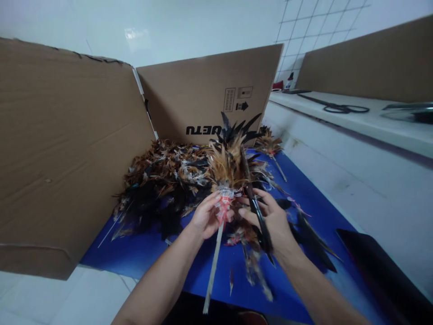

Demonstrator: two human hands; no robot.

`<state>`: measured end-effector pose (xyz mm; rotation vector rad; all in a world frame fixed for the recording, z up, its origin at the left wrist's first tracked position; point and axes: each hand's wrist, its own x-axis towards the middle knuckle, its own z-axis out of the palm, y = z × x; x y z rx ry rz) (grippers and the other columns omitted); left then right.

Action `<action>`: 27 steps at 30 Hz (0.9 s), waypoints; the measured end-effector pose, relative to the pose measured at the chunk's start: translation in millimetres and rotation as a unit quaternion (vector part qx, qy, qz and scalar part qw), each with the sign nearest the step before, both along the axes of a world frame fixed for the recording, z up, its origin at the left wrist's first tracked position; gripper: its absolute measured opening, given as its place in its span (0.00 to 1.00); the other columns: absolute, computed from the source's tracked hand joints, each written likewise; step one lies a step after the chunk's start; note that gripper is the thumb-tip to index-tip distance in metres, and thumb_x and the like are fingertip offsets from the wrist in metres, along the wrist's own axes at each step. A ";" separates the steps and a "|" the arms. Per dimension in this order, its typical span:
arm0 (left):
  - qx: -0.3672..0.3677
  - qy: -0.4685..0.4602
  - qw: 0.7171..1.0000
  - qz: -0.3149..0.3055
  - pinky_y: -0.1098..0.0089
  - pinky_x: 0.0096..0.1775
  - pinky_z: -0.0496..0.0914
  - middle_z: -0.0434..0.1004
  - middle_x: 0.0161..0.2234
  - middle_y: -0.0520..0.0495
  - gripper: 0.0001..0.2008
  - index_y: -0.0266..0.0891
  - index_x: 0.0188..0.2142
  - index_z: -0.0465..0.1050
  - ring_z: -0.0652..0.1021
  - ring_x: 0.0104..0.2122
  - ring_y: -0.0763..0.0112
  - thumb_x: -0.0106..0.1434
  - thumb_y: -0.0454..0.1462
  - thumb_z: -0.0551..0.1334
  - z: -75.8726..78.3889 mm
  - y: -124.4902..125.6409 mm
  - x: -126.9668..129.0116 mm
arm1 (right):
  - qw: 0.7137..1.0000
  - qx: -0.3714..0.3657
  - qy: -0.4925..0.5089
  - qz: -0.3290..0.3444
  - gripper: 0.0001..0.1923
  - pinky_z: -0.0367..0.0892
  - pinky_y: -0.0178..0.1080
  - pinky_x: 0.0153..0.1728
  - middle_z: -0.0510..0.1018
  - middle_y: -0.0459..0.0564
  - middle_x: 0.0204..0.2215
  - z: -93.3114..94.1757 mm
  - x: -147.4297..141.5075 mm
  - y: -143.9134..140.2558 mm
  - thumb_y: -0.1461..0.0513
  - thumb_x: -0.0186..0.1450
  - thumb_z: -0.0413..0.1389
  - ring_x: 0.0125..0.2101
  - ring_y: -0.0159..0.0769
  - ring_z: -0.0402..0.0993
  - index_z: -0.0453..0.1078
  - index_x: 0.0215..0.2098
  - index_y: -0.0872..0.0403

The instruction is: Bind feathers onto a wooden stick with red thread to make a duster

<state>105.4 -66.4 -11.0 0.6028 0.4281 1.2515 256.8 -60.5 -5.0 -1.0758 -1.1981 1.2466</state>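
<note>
My left hand [207,215] is closed around the upper part of a feather duster, where red string [223,207] and clear plastic wrap bind the feathers to a pale stick [214,266]. The duster's brown and black feathers [226,164] point away from me and its stick points towards me. In my right hand [272,221], beside the binding, is a long, slender, dark glossy thing [259,214] slanting across the fingers; its kind is not clear. The fingertips of my right hand are close to the string, partly hidden behind this thing.
Piled feathers [169,171] cover the blue mat's [287,289] far left. Another small duster [270,144] lies behind right. Loose black feathers [316,243] lie to the right. Cardboard panels [189,95] wall the back and left. Scissors [345,108] rest on a white ledge [382,128].
</note>
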 end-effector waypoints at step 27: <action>-0.057 -0.105 0.992 0.040 0.76 0.23 0.61 0.70 0.25 0.48 0.06 0.33 0.30 0.71 0.68 0.21 0.77 0.55 0.36 0.60 -0.8 11.4 -12.0 | 0.724 0.349 -0.584 -0.117 0.27 0.67 0.39 0.32 0.71 0.53 0.36 -25.2 83.7 -5.2 0.55 0.57 0.55 0.36 0.43 0.72 0.58 0.52 0.51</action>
